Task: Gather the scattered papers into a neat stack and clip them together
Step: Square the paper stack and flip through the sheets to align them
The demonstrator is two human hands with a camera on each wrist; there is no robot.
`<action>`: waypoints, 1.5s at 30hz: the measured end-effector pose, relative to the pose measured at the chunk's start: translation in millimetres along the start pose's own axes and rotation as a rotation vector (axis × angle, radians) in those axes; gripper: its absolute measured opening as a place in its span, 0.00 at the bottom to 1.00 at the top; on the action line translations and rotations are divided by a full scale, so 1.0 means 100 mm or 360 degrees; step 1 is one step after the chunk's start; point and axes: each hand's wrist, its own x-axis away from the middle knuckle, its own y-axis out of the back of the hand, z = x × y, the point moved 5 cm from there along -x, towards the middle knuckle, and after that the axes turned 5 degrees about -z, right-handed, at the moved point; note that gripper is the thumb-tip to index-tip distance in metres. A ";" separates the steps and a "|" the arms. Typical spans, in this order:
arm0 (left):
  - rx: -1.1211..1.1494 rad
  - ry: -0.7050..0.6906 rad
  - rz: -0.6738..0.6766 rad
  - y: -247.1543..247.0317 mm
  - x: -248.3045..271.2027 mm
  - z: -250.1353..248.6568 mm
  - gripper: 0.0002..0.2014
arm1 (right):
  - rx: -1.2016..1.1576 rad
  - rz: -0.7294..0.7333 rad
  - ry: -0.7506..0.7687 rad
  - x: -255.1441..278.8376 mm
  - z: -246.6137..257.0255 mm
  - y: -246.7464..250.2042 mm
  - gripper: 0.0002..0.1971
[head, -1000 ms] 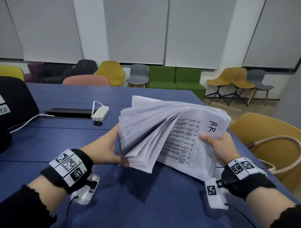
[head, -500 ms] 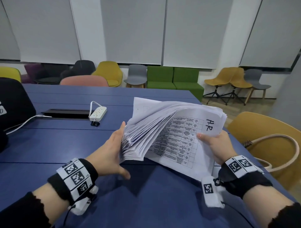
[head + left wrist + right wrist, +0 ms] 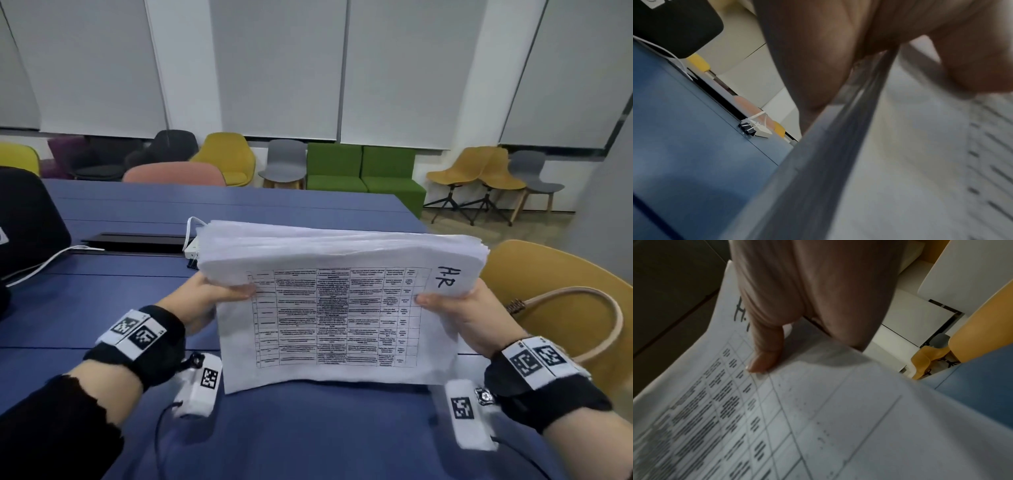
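A thick stack of white papers [image 3: 337,308] stands on its long lower edge on the blue table [image 3: 102,301], leaning toward me. The front sheet carries a printed table and a handwritten "H.R". My left hand [image 3: 219,291] grips the stack's left side, thumb on the front sheet. Gripping the right side is my right hand [image 3: 445,305], its thumb [image 3: 764,360] pressed on the print. A black binder clip [image 3: 748,128] lies on the table beside a white power strip [image 3: 763,132], behind the stack's left end. In the left wrist view the stack [image 3: 900,162] fills the right half.
A black recessed cable box [image 3: 137,238] and a white cable [image 3: 44,263] sit at the table's left. A dark chair back [image 3: 27,219] rises at far left. A yellow chair [image 3: 561,301] with a wicker bag handle stands at right. Coloured chairs line the far wall.
The fanned, loose sheets have been squared into one block, now upright and facing me. My left hand moved from the fanned edges to grip the stack's left side.
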 end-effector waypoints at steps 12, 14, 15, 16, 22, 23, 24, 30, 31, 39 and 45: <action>-0.0067 -0.0372 0.0008 -0.21 -0.01 -0.37 0.37 | -0.0022 -0.0246 0.0288 -0.13 0.17 -0.01 0.29; -0.0035 -0.0365 -0.0023 -0.20 -0.05 -0.30 0.29 | -0.0035 -0.0288 0.0259 -0.14 0.11 0.01 0.30; -0.0030 -0.0376 -0.0039 -0.21 -0.06 -0.28 0.27 | -0.0040 -0.0306 0.0253 -0.14 0.09 0.01 0.29; -0.0020 -0.0381 -0.0060 -0.22 -0.07 -0.26 0.27 | -0.0044 -0.0325 0.0257 -0.15 0.07 -0.01 0.28; 0.0033 -0.0432 -0.0165 -0.27 -0.15 -0.42 0.32 | -0.0140 -0.0400 0.0383 -0.18 0.22 -0.08 0.22; 0.0042 -0.0446 -0.0175 -0.23 -0.15 -0.45 0.34 | -0.0156 -0.0378 0.0394 -0.18 0.25 -0.06 0.22; 0.0064 -0.0453 -0.0181 -0.21 -0.14 -0.48 0.37 | -0.0140 -0.0339 0.0404 -0.18 0.26 -0.04 0.22; 0.0019 -0.0348 -0.0299 -0.11 -0.15 -0.23 0.44 | 0.0059 -0.0287 0.0326 -0.18 0.10 0.05 0.33; -0.0007 -0.0340 -0.0282 -0.15 -0.16 -0.18 0.42 | 0.0070 -0.0301 0.0321 -0.18 0.08 0.03 0.32; -0.0020 -0.0393 -0.0291 -0.26 -0.18 -0.28 0.20 | -0.0010 -0.0347 0.0333 -0.17 0.23 -0.03 0.21; 0.0021 -0.0394 -0.0261 -0.19 -0.16 -0.21 0.44 | -0.0153 -0.0473 0.0217 -0.15 0.28 0.01 0.34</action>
